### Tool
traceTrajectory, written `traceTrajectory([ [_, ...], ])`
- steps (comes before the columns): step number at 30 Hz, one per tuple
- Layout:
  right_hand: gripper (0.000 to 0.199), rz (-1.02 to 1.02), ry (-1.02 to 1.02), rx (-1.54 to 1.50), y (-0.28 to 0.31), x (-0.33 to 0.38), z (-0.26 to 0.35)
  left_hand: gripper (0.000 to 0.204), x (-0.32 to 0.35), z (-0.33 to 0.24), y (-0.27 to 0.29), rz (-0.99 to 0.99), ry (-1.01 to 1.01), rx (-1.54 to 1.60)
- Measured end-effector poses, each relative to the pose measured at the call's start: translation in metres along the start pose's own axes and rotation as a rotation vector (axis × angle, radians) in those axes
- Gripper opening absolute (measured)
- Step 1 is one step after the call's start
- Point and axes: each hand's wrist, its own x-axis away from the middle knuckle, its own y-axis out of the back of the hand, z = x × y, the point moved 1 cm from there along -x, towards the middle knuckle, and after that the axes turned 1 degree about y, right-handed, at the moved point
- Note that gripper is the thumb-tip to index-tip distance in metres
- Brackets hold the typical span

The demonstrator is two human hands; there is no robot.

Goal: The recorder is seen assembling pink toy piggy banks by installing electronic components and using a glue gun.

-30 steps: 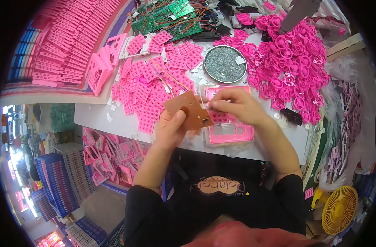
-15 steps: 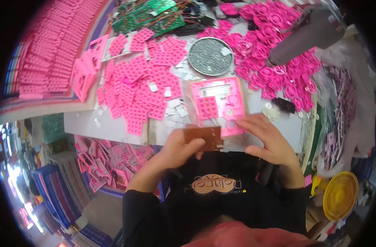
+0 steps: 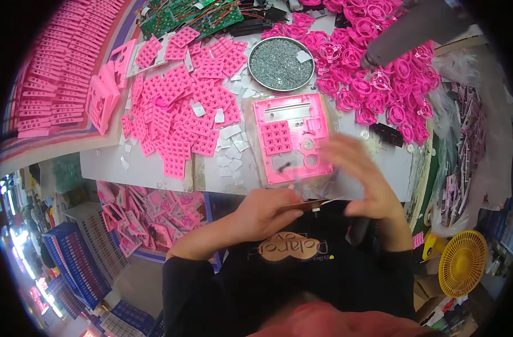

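Observation:
My left hand (image 3: 266, 212) grips a brown circuit board (image 3: 311, 205) by one end, just off the table's near edge. The board is tilted and shows almost edge-on. My right hand (image 3: 364, 178), smeared by motion, is at the right side of a pink plastic case (image 3: 285, 178), its fingers stretched out and thumb apart. I see nothing held in it. The case lies face down before me, its inside showing. A pink button pad (image 3: 278, 138) sits inside it, beside round openings and a silvery strip.
Beyond the case stands a round tray (image 3: 280, 64) of small screws. Piled pink button pads (image 3: 175, 121) lie left, magenta ring-shaped parts (image 3: 360, 84) right. A dark powered screwdriver (image 3: 414, 42) hangs over the rings. Green circuit boards (image 3: 192, 19) lie at the back.
The brown board has tipped from showing its broad face to nearly edge-on, and my left hand has drawn nearer. My right hand has risen slightly off the case's corner. The whole view has shifted a little.

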Motion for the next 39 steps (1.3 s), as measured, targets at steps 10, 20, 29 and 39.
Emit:
traceTrajectory([
  [10,0.028,0.138,-0.382,-0.274,-0.037,-0.070,-0.064,0.061,0.027,0.020,-0.012,-0.055,0.440,0.784],
  [20,0.032,0.154,-0.064,0.347,-0.056,-0.085,-0.066,0.042,0.014,0.003,0.031,-0.036,0.522,-0.349],
  [29,0.052,-0.016,0.183,0.654,-0.058,-0.058,-0.034,0.054,-0.016,0.024,0.024,-0.121,-0.071,-1.000],
  [39,0.057,0.276,0.166,0.760,-0.074,-0.035,-0.025,0.042,-0.032,0.009,0.035,0.010,0.011,-0.978],
])
